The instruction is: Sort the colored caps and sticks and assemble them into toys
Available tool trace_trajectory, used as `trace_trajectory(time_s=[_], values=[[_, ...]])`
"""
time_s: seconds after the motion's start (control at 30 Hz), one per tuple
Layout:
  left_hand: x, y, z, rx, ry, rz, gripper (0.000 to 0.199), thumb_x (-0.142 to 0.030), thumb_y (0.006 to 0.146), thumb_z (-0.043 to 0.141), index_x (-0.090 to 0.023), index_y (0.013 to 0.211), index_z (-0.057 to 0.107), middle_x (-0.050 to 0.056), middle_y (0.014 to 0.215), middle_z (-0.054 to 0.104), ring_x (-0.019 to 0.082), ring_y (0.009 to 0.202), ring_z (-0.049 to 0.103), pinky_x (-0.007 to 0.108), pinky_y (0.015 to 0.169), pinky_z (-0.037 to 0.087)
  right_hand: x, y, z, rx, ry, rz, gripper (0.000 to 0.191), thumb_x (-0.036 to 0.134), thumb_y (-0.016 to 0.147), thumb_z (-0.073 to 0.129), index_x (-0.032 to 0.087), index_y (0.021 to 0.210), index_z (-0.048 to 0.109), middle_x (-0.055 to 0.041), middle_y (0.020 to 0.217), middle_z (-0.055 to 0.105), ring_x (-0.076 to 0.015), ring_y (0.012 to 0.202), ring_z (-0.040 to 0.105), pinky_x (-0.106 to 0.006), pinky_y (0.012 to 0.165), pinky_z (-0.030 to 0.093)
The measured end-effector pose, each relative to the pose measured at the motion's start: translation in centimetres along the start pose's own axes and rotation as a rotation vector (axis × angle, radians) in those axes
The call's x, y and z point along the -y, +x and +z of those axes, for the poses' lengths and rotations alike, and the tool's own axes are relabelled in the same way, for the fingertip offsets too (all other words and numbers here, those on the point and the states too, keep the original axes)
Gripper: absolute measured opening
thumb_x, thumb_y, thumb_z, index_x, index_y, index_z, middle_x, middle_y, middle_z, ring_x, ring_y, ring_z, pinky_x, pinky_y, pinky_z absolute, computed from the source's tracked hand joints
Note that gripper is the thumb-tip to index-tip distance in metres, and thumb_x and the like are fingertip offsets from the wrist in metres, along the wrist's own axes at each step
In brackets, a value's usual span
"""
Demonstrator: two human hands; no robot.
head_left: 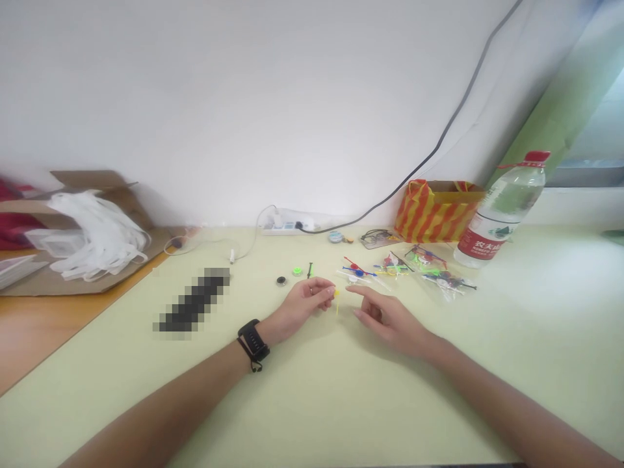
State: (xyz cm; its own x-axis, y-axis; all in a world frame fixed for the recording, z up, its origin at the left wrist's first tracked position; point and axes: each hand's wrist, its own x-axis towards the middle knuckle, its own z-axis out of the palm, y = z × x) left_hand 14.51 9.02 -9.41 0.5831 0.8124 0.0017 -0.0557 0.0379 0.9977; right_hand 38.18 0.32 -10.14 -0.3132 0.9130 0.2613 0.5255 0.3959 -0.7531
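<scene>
Between the thumb and fingertips of my left hand (312, 299) is a small yellow plastic piece (337, 294), with a thin yellow stem pointing down. My right hand (385, 318) is just to its right, index finger stretched toward the piece and thumb apart, holding nothing; a small gap separates them. Beyond my hands lie a round black piece (281, 281), a bright green piece (297, 271) and a thin dark-and-green stick (309, 270). Several loose red, blue and white plastic pieces (359, 270) lie behind my right hand.
Clear bags of colourful plastic parts (446, 283) lie at the right, near a water bottle (502, 211) and a striped bag (439, 211). A power strip (285, 225) sits against the wall. At left are a pixelated dark patch and a cardboard box (92, 179) with white straps (97, 234).
</scene>
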Motion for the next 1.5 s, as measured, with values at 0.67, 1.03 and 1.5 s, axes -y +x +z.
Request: trace_trajectory(time_s=[0.67, 1.03, 1.5], values=[[-0.5, -0.4, 0.2, 0.090, -0.047, -0.050, 0.033, -0.044, 0.085, 0.081, -0.016, 0.098, 0.069, 0.003, 0.084, 0.066, 0.013, 0.078, 0.059, 0.028, 0.075, 0.044, 0.4, 0.6, -0.6, -0.028, 0.083, 0.088, 0.046, 0.046, 0.101, 0.054, 0.020, 0.064, 0.052, 0.0012, 0.066, 0.051, -0.0138, 0.060, 0.044, -0.029, 0.059, 0.035], [-0.3, 0.2, -0.3, -0.012, -0.253, -0.105, 0.030, -0.042, 0.086, 0.080, -0.017, 0.096, 0.066, 0.007, 0.100, 0.070, 0.011, 0.073, 0.059, 0.026, 0.069, 0.043, -2.4, 0.8, 0.2, -0.220, -0.223, -0.119, 0.018, 0.029, 0.094, 0.064, 0.026, 0.111, 0.062, -0.0064, 0.102, 0.066, -0.0257, 0.101, 0.060, -0.042, 0.091, 0.050], [0.4, 0.9, -0.7, -0.241, -0.218, -0.022, 0.031, -0.035, 0.078, 0.086, -0.017, 0.096, 0.068, 0.008, 0.098, 0.073, 0.014, 0.083, 0.066, 0.029, 0.081, 0.052, -5.0, 3.3, 0.8, -0.308, -0.739, -0.004, 0.062, 0.043, 0.095, 0.057, 0.023, 0.153, 0.046, -0.0165, 0.150, 0.051, -0.0395, 0.141, 0.040, -0.060, 0.115, 0.037]])
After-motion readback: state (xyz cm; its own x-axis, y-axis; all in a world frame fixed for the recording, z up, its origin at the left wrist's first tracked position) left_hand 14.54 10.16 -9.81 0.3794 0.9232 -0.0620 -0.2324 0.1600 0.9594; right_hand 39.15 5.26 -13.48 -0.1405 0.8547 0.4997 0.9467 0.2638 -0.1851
